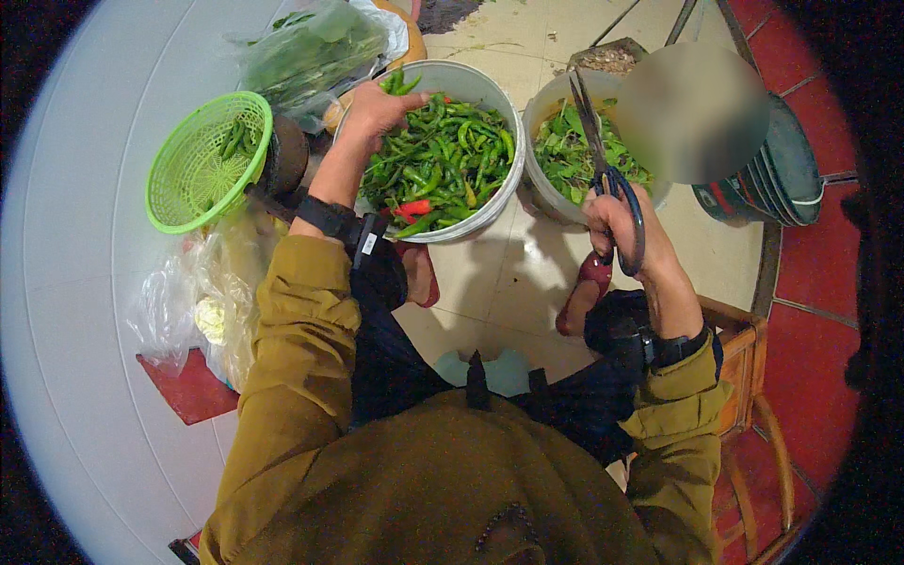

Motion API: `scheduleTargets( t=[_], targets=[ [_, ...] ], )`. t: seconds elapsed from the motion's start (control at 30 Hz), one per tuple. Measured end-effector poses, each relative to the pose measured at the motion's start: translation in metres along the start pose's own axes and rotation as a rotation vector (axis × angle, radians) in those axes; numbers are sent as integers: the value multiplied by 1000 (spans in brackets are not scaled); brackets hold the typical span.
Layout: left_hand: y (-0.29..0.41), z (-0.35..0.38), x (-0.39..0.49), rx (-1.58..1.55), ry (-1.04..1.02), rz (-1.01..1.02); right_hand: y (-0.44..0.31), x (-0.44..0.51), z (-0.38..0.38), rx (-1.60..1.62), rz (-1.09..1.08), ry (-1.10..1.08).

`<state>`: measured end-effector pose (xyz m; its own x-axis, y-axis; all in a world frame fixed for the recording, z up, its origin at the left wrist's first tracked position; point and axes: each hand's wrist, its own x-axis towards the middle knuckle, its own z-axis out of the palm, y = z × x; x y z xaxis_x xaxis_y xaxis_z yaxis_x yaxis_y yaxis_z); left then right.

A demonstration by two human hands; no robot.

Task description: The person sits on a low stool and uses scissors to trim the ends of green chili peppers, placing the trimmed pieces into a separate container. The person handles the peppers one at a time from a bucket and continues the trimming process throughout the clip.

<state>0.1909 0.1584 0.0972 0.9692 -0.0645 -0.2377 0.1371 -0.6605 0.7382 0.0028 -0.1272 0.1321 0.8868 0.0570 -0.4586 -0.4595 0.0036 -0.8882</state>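
My left hand [378, 113] is over the far left side of a white bucket [519, 152] filled with green chilli peppers [452, 159]. A few green chillies [401, 83] stick out past its fingers, which are partly hidden. Red chillies [411, 210] lie near the bucket's close edge. My right hand [625, 219] grips the handles of a pair of scissors [593, 127], blades pointing up and slightly parted. Beneath the blades, a second white bucket [540, 162] contains green leaves and stems [565, 138].
On the left, a tilted green plastic basket [161, 191] holds several green chillies. Behind it lies a plastic bag of leafy greens [318, 63]; clear plastic bags [226, 282] are closer. Stacked dark buckets [759, 183] sit at right, near a wooden chair or stool [738, 374].
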Motion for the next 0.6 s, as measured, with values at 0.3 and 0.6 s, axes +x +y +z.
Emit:
scheduleTargets(
  t=[0.3,0.6],
  targets=[
    [-54,28,30,654,-26,258,-1,3,4,-134,-42,-33],
    [-75,47,30,617,-224,516,2,2,1,-138,-73,-53]
  ],
)
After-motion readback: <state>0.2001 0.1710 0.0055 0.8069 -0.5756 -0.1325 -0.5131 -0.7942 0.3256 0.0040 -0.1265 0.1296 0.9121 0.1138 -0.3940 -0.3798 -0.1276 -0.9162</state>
